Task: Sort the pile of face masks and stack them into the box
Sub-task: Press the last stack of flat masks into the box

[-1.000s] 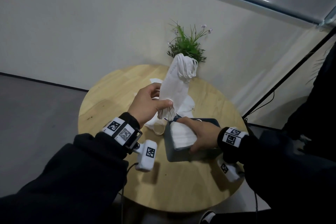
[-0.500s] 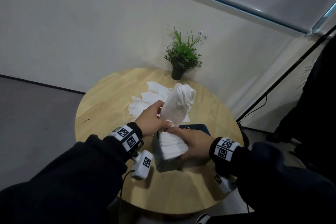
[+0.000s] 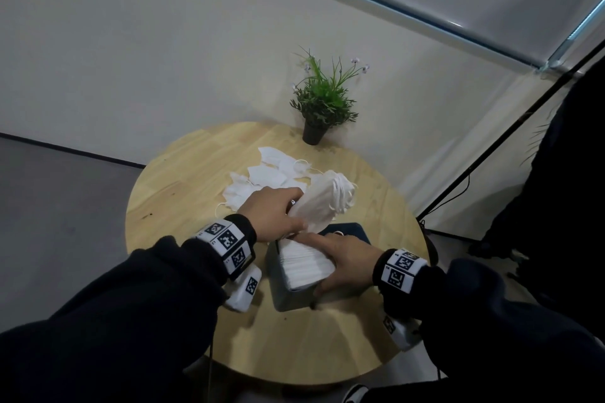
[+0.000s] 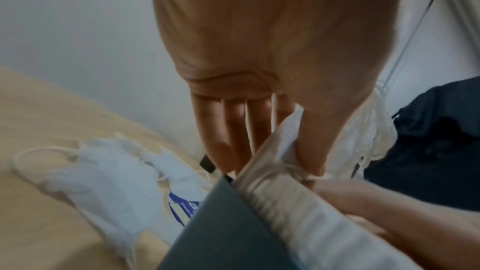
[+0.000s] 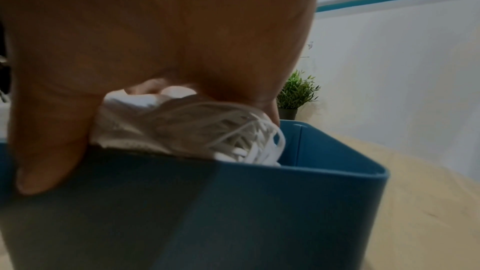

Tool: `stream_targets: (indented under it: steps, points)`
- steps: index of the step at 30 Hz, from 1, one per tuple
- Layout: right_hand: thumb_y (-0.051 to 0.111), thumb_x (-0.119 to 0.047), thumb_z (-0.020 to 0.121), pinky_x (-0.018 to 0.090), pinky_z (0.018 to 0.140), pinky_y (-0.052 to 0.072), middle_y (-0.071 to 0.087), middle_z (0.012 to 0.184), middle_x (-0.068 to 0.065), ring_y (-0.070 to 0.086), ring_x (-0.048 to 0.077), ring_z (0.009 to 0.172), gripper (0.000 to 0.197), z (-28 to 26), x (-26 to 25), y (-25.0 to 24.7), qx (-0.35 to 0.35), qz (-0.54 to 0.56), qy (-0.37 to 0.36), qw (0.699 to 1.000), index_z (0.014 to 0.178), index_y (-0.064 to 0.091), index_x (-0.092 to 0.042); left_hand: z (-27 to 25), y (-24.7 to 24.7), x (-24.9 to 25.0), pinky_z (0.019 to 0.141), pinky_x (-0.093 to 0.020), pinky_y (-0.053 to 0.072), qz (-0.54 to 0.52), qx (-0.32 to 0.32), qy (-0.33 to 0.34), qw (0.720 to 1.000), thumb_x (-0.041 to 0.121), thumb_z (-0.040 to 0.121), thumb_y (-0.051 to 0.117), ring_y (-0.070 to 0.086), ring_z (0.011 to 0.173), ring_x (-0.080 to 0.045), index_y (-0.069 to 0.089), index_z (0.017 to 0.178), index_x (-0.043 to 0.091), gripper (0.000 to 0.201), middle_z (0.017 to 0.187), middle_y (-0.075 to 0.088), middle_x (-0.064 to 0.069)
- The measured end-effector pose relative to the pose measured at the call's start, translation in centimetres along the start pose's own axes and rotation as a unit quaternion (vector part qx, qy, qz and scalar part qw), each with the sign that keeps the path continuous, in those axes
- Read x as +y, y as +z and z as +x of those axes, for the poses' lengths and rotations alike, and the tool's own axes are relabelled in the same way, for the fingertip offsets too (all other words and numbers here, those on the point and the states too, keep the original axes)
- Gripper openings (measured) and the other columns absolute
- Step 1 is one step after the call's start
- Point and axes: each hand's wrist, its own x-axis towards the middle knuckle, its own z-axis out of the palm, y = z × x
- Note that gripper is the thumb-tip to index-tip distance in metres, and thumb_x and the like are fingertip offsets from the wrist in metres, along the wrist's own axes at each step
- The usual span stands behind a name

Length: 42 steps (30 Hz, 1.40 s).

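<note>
Fingers (image 4: 228, 128) of the left hand (image 3: 273, 213) pinch a bundle (image 3: 322, 203) of masks, tilted over the box (image 3: 288, 301). Right hand (image 3: 347, 260) curls round the stack (image 3: 304, 263) already in the box. More masks (image 3: 262, 178) lie loose on the table (image 3: 183, 193). They look light and floppy, loops snag easily, so I'd grip the folded edge, not the loops.
</note>
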Motion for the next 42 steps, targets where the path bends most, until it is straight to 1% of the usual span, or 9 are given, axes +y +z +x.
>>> stream_targets:
  steps: [8, 11, 14, 17, 20, 25, 32, 38, 42]
  points:
    - [0.054, -0.089, 0.076, 0.05, 0.109, 0.03, 0.048, 0.138, -0.007, 0.045, 0.018, 0.125, 0.097, -4.0, 1.3, 1.0, 0.091, -0.067, 0.006, 0.994, 0.153, 0.001, -0.062, 0.5, 1.4, 2.2, 0.057, -0.032, 0.037, 0.166, 0.011, 0.037, 0.985, 0.037, 0.084, 0.064, 0.057, 0.075, -0.027, 0.046, 0.074, 0.024, 0.024, 0.073, 0.054, 0.004]
    - [0.058, -0.078, 0.083, 0.04, 0.105, 0.039, 0.05, 0.142, -0.013, 0.05, 0.01, 0.125, 0.082, -5.6, 1.8, 0.0, 0.129, -0.023, 0.006, 0.991, 0.153, 0.025, -0.052, 0.8, 2.0, 2.6, 0.058, -0.031, 0.034, 0.19, -0.003, 0.04, 0.981, 0.031, 0.085, 0.062, 0.058, 0.077, -0.027, 0.039, 0.068, 0.025, 0.029, 0.075, 0.054, 0.003]
    - [0.065, -0.057, 0.089, 0.033, 0.089, 0.052, 0.066, 0.112, -0.012, 0.062, 0.009, 0.098, 0.04, -6.4, 2.5, -1.1, 0.264, 0.019, 0.01, 0.964, 0.122, 0.065, -0.034, 1.3, 2.2, 3.2, 0.057, -0.03, 0.034, 0.19, -0.028, 0.026, 0.981, 0.022, 0.082, 0.064, 0.057, 0.076, -0.027, 0.041, 0.067, 0.022, 0.028, 0.075, 0.053, 0.003]
    - [0.076, -0.038, 0.089, 0.03, 0.094, 0.048, 0.063, 0.115, -0.008, 0.055, 0.01, 0.104, 0.035, -5.3, 2.4, -3.1, 0.362, 0.003, 0.011, 0.932, 0.121, 0.066, -0.027, 1.3, 2.0, 4.0, 0.059, -0.03, 0.039, 0.208, -0.048, 0.019, 0.977, 0.012, 0.078, 0.066, 0.062, 0.078, -0.028, 0.052, 0.072, 0.02, 0.017, 0.078, 0.059, -0.001]
    - [0.075, -0.036, 0.087, 0.039, 0.106, 0.043, 0.06, 0.136, -0.001, 0.053, 0.021, 0.125, 0.051, -2.8, 2.2, -5.4, 0.295, -0.076, -0.018, 0.952, 0.136, 0.062, -0.027, 1.1, 1.9, 4.7, 0.061, -0.034, 0.043, 0.222, -0.057, 0.012, 0.973, 0.008, 0.076, 0.069, 0.061, 0.076, -0.028, 0.065, 0.084, 0.018, 0.014, 0.083, 0.064, -0.005]
    - [0.071, -0.024, 0.085, 0.035, 0.093, 0.051, 0.072, 0.106, -0.01, 0.066, 0.018, 0.105, 0.03, 0.7, 2.4, -6.9, 0.111, -0.114, 0.088, 0.983, 0.113, 0.074, -0.033, 1.1, 2.5, 3.9, 0.067, -0.037, 0.042, 0.169, -0.018, 0.039, 0.985, 0.013, 0.089, 0.064, 0.061, 0.088, -0.029, 0.055, 0.121, 0.023, 0.035, 0.106, 0.066, -0.005]
    - [0.076, -0.023, 0.077, 0.026, 0.082, 0.055, 0.074, 0.083, -0.013, 0.068, 0.011, 0.084, 0.018, 2.3, 4.4, -3.6, 0.098, -0.044, 0.148, 0.983, 0.09, 0.08, -0.034, 0.3, 2.2, 4.1, 0.064, -0.034, 0.041, 0.223, -0.069, 0.047, 0.971, -0.004, 0.081, 0.051, 0.069, 0.095, -0.039, 0.073, 0.098, 0.003, 0.029, 0.101, 0.069, -0.022]
    - [0.062, -0.043, 0.089, 0.036, 0.087, 0.041, 0.056, 0.079, -0.008, 0.054, 0.025, 0.093, 0.016, 3.3, 5.3, -0.4, 0.143, -0.081, 0.141, 0.976, 0.092, 0.077, -0.041, 0.4, 2.3, 4.5, 0.074, -0.047, 0.057, 0.256, -0.102, 0.039, 0.961, -0.009, 0.076, 0.048, 0.068, 0.103, -0.039, 0.066, 0.102, -0.01, 0.032, 0.109, 0.067, -0.026]
    - [0.065, -0.043, 0.09, 0.036, 0.085, 0.04, 0.064, 0.078, -0.008, 0.051, 0.019, 0.094, 0.014, 3.1, 5.9, 0.0, 0.137, -0.045, 0.114, 0.983, 0.093, 0.077, -0.038, 0.3, 1.8, 4.3, 0.058, -0.038, 0.036, 0.254, -0.135, 0.037, 0.957, -0.007, 0.059, 0.036, 0.052, 0.065, -0.038, 0.057, 0.068, 0.007, 0.027, 0.068, 0.049, -0.019]
